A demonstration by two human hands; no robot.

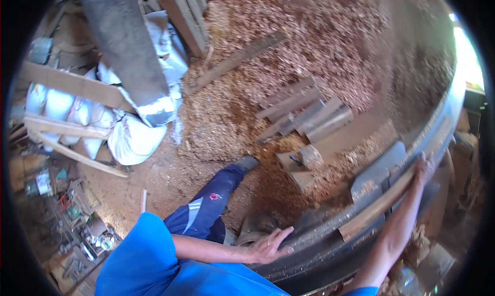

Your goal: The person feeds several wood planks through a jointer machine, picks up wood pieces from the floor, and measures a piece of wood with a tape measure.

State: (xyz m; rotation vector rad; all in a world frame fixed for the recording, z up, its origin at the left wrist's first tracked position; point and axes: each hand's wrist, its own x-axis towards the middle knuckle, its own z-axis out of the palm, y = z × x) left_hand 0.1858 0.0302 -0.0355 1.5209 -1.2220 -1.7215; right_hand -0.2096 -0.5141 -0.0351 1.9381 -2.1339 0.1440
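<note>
A long wooden board (379, 206) lies along a dark metal machine bed (314, 242) that curves across the lower right. My right hand (424, 168) grips the board near its far end, fingers bent over it. Beside the bed's near end is my left hand (270, 246), thumb and fingers apart, holding nothing. It is close to the bed's edge; whether it touches the metal I cannot tell. A flat grey metal plate (379, 172) stands along the bed's left side, next to the board.
Wood shavings (330, 33) heap across the far floor. Several short wood pieces (304, 110) lie there, near a pale block (311, 156). At left are white sacks (136, 139), planks (77, 85) and a dark sloping chute (124, 43). Tools and clutter (93, 234) fill the lower left.
</note>
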